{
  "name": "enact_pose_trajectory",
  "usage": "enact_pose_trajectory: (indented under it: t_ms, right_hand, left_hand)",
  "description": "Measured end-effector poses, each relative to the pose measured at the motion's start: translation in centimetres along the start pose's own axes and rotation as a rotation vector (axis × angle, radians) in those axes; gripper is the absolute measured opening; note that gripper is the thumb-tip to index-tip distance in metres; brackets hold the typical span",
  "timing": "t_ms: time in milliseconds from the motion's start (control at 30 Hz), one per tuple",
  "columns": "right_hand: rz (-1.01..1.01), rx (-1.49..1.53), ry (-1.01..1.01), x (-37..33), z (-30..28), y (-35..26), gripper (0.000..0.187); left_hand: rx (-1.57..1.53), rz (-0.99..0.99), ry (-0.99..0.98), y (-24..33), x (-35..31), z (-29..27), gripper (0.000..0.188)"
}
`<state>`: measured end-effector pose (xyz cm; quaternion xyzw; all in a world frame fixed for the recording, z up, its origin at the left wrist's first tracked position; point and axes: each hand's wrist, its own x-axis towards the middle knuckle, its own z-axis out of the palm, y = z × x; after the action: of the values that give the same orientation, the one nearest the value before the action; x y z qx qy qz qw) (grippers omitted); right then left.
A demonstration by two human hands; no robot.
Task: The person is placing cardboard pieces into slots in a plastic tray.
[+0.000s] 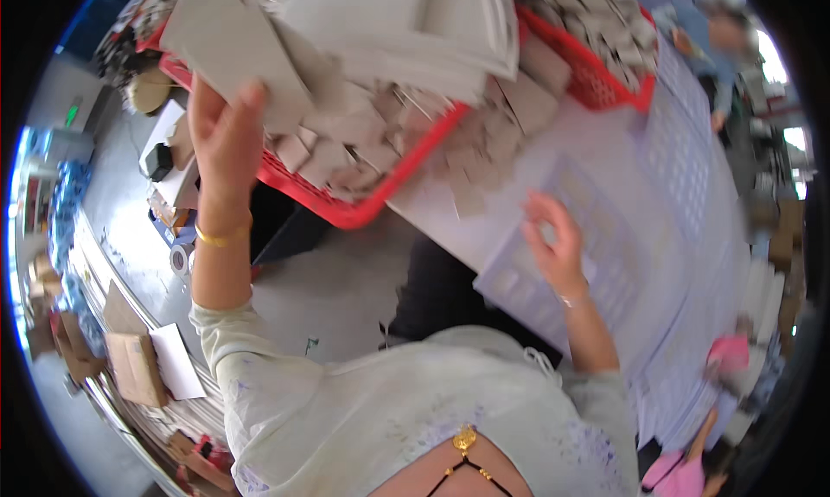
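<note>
My left hand is raised at the upper left, its fingers and thumb closed on a flat grey cardboard piece. Below and beyond that piece, a red plastic basket holds many small grey card pieces. Over the table at the right, my right hand has its fingers loosely bent and apart, with nothing plain to see in them. Under it lies a pale, see-through sheet with rows of rounded shapes; whether the hand touches it I cannot tell.
A stack of white sheets or trays lies on the basket. Loose card pieces spill onto the white table. A second red basket stands at the far right. Another person is beyond the table. Cardboard boxes stand at the left.
</note>
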<state>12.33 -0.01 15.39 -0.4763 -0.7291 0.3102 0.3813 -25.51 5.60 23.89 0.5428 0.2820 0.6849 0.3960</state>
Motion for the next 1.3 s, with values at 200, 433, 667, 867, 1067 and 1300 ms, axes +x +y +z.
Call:
enact_pose_trajectory:
  t_ms: [200,433,667,867,1067,1300]
  right_hand:
    - [0.222,0.624,-0.315,-0.6,4.1,-5.0,0.035]
    - [0.421,0.544,-0.279,-5.3,7.6,4.5,0.028]
    - [0.338,0.318,-0.313,-4.9,7.0,6.1,0.026]
    - [0.225,0.044,-0.338,-2.5,9.9,9.6,0.026]
    - [0.161,-0.236,-0.286,1.3,9.3,11.9,0.020]
    - [0.204,-0.242,-0.173,2.6,6.5,14.0,0.018]
  left_hand:
    - [-0.090,-0.627,-0.189,-4.7,-13.8,9.4,0.047]
    - [-0.107,-0.877,0.128,-12.1,-20.5,12.1,0.037]
    - [0.207,-0.736,0.302,-15.2,-19.8,11.1,0.039]
    - [0.916,-0.586,0.146,-19.6,-19.7,6.7,0.059]
    - [1.077,-0.309,0.104,-21.9,-18.8,7.8,0.057]
    - [1.202,-0.337,0.045,-21.6,-17.3,10.2,0.056]
